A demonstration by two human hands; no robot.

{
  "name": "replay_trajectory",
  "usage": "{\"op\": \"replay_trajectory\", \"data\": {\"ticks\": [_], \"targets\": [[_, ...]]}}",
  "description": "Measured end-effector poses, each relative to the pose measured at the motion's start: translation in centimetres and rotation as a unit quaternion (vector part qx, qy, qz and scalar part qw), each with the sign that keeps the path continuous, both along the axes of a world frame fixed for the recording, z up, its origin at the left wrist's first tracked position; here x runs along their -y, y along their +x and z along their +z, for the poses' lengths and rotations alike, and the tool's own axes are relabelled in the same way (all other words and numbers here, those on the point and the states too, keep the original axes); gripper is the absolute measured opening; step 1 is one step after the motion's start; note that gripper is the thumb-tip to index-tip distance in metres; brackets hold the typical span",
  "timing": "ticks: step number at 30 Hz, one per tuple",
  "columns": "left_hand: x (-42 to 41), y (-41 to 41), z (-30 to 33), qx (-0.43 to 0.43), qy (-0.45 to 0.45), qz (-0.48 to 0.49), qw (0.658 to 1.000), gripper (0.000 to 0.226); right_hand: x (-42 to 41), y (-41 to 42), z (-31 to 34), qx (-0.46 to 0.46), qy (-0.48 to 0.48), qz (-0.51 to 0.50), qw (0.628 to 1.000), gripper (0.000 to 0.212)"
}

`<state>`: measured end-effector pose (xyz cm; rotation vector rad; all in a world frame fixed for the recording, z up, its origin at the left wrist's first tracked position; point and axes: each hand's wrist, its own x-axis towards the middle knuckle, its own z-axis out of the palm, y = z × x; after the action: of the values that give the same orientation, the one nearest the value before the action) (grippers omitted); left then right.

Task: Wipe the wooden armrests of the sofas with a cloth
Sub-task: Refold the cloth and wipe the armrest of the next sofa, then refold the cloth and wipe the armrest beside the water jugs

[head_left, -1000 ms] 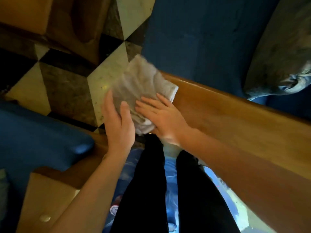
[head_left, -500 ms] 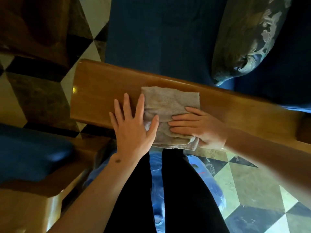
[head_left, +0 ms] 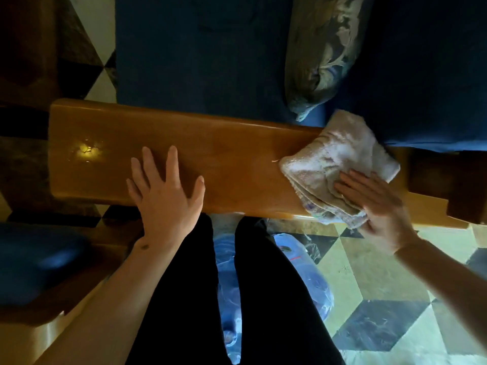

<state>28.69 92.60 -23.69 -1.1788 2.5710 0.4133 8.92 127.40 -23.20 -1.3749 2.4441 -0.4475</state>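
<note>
My left hand lies flat on the wooden armrest, fingers straight and spread, palm down near the front edge, holding nothing. My right hand presses on the cloth with straight fingers laid across its near corner; thumb side wraps under the folded edge at the armrest's front lip, though I cannot tell how far. Cloth is a pale, folded towel, several layers showing at the edge, sitting at the right end of the armrest, its far corner overhanging toward the blue seat cushion. Hands well apart, bare glossy wood between them. A bright yellowish glint on the wood to the left of my left hand.

Patterned pillow lies on the blue seat beyond the armrest, its lower tip near the cloth's far corner. My legs in black trousers stand close against the armrest's front. Blue plastic bundle on the floor by my feet. Floor is tiled in pale and dark diamond shapes. Another blue cushion with wooden frame at lower left
</note>
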Motion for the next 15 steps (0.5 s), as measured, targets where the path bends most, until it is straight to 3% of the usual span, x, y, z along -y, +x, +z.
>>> {"op": "replay_trajectory", "data": {"ticks": [2,5,7,10,15], "targets": [[0.2,-0.3,0.8,0.014,0.009,-0.004,1.000,0.078,1.6,3.4,1.1,0.016,-0.015,-0.172,0.985,0.040],[0.2,-0.9,2.5,0.045,0.056,-0.010,0.997,0.078,7.5,7.0,3.0,0.099,0.103,-0.428,0.892,0.049],[-0.2,-1.1,3.6,0.047,0.102,-0.019,0.993,0.076,11.4,7.9,3.9,0.146,0.147,-0.454,0.866,0.048],[-0.6,-0.8,4.2,0.030,0.191,-0.003,0.981,0.069,16.2,7.9,4.7,0.213,0.117,-0.467,0.850,0.027],[2.1,1.2,5.1,-0.095,0.310,0.172,0.930,0.060,24.8,8.7,5.8,0.409,0.055,-0.434,0.801,0.033]]}}
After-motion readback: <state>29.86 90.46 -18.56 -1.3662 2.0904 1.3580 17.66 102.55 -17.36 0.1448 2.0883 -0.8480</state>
